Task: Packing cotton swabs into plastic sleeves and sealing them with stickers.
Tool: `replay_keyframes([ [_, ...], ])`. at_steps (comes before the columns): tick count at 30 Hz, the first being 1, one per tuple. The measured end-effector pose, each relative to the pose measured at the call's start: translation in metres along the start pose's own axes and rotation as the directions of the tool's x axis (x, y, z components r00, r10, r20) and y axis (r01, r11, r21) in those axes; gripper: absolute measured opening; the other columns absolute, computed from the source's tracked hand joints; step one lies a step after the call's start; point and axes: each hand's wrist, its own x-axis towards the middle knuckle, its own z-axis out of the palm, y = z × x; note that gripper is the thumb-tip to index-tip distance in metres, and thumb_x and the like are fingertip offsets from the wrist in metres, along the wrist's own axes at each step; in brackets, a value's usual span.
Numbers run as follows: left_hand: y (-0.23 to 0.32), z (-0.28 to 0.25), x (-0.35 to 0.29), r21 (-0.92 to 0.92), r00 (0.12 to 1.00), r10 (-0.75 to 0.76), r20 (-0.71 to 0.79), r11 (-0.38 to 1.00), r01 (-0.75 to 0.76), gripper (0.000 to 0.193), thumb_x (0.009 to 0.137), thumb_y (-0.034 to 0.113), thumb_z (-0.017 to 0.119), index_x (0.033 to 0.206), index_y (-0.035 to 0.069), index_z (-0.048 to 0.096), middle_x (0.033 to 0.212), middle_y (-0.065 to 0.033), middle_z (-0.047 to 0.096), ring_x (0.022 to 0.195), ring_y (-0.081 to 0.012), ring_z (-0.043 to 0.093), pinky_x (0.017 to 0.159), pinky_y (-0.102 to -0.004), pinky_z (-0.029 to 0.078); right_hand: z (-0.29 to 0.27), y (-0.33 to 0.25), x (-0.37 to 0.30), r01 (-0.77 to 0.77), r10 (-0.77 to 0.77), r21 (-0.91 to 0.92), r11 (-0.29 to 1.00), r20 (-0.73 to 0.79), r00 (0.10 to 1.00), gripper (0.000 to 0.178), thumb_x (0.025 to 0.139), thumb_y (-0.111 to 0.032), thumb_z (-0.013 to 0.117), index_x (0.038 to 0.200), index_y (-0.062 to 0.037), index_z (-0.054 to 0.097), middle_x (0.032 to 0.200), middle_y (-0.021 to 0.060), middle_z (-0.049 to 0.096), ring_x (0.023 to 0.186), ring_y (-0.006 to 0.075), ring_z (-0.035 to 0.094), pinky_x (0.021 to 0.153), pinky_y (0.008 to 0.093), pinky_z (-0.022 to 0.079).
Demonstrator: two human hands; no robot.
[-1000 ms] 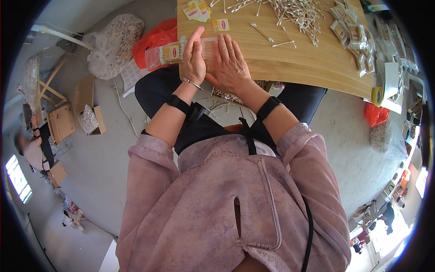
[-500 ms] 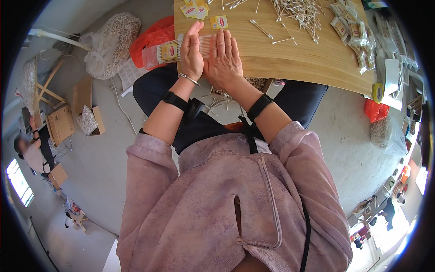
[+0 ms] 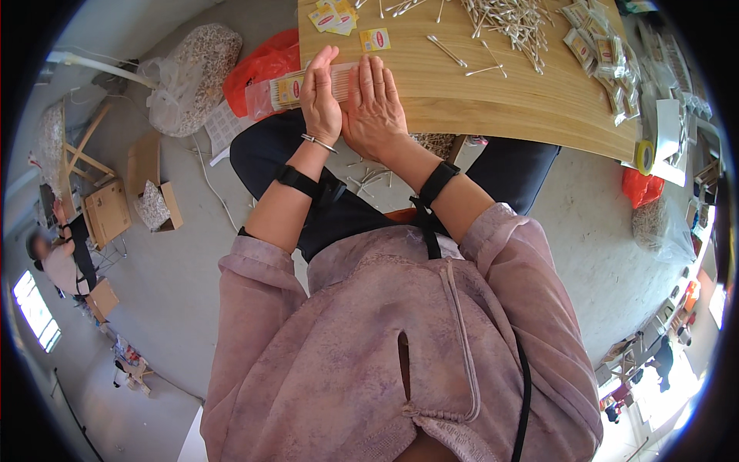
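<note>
A clear plastic pack of cotton swabs (image 3: 263, 98) with a yellow-and-red label card lies along the near left edge of the table, its left end sticking out past the edge. My left hand (image 3: 319, 104) stands on its side across the pack, just right of the label, fingers stretched out and held together. Palm down, my right hand (image 3: 375, 112) rests flat over the pack's right part and hides that end. The two hands nearly meet at the heels, and swab sticks show in the gap between the fingers. Neither hand grips anything.
Loose cotton swabs (image 3: 508, 23) are heaped on the wooden table (image 3: 539, 108). Yellow label cards (image 3: 376, 39) lie beyond my hands. Filled swab packs (image 3: 604, 58) are piled at the right, near a yellow tape roll (image 3: 643, 157). A red plastic bag (image 3: 265, 61) hangs left of the table.
Both hands have shifted slightly left and toward me. The pack has stayed almost in place beneath them; the whole view has also moved a little.
</note>
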Motion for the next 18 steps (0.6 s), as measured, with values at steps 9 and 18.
replay_keyframes([
  [9, 0.003, 0.000, 0.000, 0.107, 0.999, 0.036, 0.005, 0.994, -0.037, 0.050, 0.101, 0.038, 0.032, 0.125, -0.003, 0.048, 0.127, -0.0179, 0.053, 0.122, -0.0249, 0.048, 0.105, -0.0343, 0.034, -0.002, 0.001, 0.001, 0.008, -0.009, 0.063, 0.998, 0.015, 1.000, 0.069, 0.091, -0.039, 0.032, 0.140, 0.0099, 0.025, 0.150, 0.0250, 0.015, 0.142, 0.0369, 0.006, 0.115, 0.0448, 0.003],
  [18, 0.035, -0.015, 0.001, 0.534, 0.978, 0.191, -0.083, 0.837, -0.118, 0.038, 0.100, 0.027, 0.037, 0.125, 0.001, 0.050, 0.122, -0.0169, 0.057, 0.113, -0.0302, 0.054, 0.096, -0.0367, 0.042, 0.000, 0.003, 0.000, 0.002, -0.006, 0.093, 0.996, 0.038, 0.999, 0.073, 0.091, -0.041, 0.035, 0.142, 0.0093, 0.020, 0.151, 0.0234, 0.012, 0.142, 0.0362, 0.005, 0.115, 0.0443, 0.002],
])
